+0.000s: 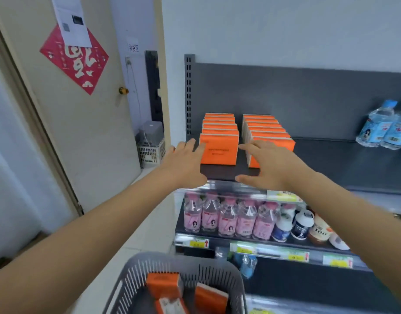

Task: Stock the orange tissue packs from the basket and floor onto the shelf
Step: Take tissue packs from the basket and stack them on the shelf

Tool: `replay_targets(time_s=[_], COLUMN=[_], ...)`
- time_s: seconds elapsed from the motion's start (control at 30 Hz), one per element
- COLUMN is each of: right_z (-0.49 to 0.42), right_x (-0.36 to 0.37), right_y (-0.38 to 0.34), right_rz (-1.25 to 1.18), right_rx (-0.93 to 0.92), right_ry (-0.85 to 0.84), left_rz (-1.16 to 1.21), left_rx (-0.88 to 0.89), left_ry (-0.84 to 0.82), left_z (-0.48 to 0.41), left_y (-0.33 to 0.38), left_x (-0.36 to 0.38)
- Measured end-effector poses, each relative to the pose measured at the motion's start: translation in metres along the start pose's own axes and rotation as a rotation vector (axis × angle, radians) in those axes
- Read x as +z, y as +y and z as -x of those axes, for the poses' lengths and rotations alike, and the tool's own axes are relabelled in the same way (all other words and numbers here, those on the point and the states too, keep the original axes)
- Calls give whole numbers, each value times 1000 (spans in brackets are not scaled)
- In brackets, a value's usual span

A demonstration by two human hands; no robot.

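Left hand (186, 163) and right hand (266, 165) spread flat, touching two rows of orange tissue packs (218, 152) on dark grey metal shelf (331, 164). Nothing in either grip. More orange packs in grey plastic basket (154, 266) below.

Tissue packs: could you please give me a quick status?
Left hand, right hand open, at front packs. Two orange rows on top shelf. More packs in basket. Nothing blocking.

Tissue packs (219, 152), center frame: bright orange faces, cream-white side edges, a thin line of dark print. Shelf (331, 164) and back panel: dark grey. Basket (195, 266), bottom center: grey slotted plastic. Bottles (229, 220), lower center: pink labels and caps. Bottles (380, 129), right edge: light blue labels. Door decoration (75, 62), upper left: red diamond, white characters.
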State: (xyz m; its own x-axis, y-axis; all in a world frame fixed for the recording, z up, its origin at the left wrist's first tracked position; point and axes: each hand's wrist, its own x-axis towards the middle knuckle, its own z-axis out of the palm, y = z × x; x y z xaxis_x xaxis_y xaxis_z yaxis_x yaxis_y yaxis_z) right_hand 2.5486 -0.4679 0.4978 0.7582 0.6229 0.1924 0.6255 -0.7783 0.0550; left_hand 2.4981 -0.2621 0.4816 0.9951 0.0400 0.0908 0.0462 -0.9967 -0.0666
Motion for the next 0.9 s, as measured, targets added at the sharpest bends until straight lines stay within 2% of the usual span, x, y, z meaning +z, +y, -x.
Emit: replay_targets(time_s=[0.1, 0.17, 0.37, 0.47, 0.57, 0.63, 0.77, 0.9], right_z=[18, 28, 48, 60, 68, 68, 60, 53], right_x=[27, 54, 154, 206, 258, 288, 338, 377], right_y=[-52, -82, -131, -135, -130, -125, -113, -103], right_rz=[-83, -102, -148, -145, -176, -214, -248, -227], right_rx=[-66, -81, -24, 27, 97, 134, 184, 178], right_ry=[-64, -179, -760, -925, -998, -1017, -1002, -982], left_rz=[-9, -25, -12, 35, 106, 246, 425, 296], left_rx=[-52, -82, -128, -136, -143, -150, -248, -233], left_ry=[-99, -192, -497, -626, -700, -746, -706, -622], left_z=[41, 65, 107, 113, 111, 107, 105, 96], left_y=[-30, -44, -65, -65, -59, -56, -48, -45], left_x=[30, 55, 146, 204, 262, 298, 358, 383])
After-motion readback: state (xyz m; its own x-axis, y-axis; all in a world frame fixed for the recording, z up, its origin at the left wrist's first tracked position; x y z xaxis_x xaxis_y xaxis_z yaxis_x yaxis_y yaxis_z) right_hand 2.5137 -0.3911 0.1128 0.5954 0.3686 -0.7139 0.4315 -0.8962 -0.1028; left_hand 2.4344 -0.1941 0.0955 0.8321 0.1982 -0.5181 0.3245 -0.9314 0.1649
